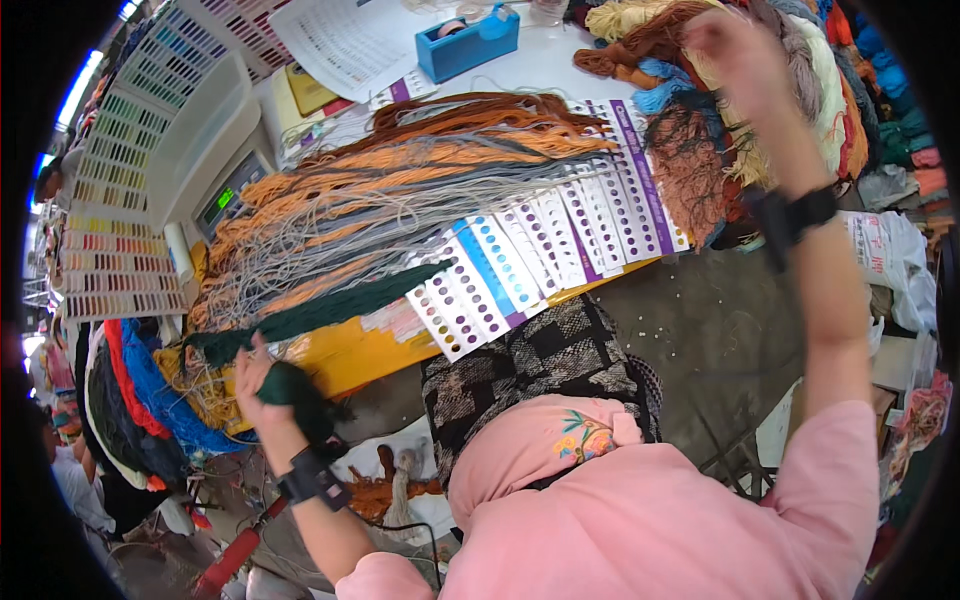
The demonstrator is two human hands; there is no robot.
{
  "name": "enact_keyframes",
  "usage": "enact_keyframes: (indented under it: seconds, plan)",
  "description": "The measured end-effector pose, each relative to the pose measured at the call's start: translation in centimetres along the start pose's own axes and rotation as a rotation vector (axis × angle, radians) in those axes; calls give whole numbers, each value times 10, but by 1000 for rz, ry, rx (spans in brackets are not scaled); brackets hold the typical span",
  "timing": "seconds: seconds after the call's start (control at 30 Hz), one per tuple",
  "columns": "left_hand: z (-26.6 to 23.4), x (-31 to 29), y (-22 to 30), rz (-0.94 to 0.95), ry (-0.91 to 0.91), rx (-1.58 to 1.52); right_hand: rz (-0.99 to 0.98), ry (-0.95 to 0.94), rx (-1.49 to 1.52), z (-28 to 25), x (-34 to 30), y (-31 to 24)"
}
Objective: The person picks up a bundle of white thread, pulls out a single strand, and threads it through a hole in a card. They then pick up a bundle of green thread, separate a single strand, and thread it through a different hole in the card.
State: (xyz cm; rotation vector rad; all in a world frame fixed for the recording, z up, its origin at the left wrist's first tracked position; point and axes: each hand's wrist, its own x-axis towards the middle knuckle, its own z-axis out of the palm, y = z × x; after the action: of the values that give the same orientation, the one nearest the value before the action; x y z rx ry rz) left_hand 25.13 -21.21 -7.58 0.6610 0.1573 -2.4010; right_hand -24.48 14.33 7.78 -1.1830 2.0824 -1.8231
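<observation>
L hand (258, 398): 1 dk green bunch (300, 402) is seen against palm, fingers partly spread; whether it's clamped can't be told. R hand (735, 60): blurred, raised at yarn pile (825, 75), top R; grip can't be told. 2 blk wrist straps worn, 1 per arm.

1 dk green hank (340, 298) is laid along near edge of yellow-fronted table (350, 360), tip on hole cards (460, 300). Brown, orange + grey yarn (400, 170) is spread behind; strands too tangled to count. Cards overlapped, exact qty n/a; white lettering on purple strips.

Further out: 1 blue tape dispenser (468, 45), 1 printed sheet (345, 45) (too small to read), 1 scale (205, 130) w/ lit green digits, 1 white bag (885, 250) w/ red print.
</observation>
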Motion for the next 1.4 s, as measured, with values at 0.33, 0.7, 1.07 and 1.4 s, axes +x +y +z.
enact_keyframes:
  seconds: [0.33, 0.7, 1.07, 1.4]
  plan:
    - [65, 45, -265, -287, 107, 1422, 196, -154, -246, 196, -122, 71]
    - [63, 53, -273, -297, 130, 1478, -72, -313, -515, 198, -137, 56]
    - [52, 59, -279, -299, -63, 1324, 147, -292, -89, 194, -132, 58]
    - [73, 52, -235, -250, 201, 942, 114, -261, -108, 193, -124, 61]
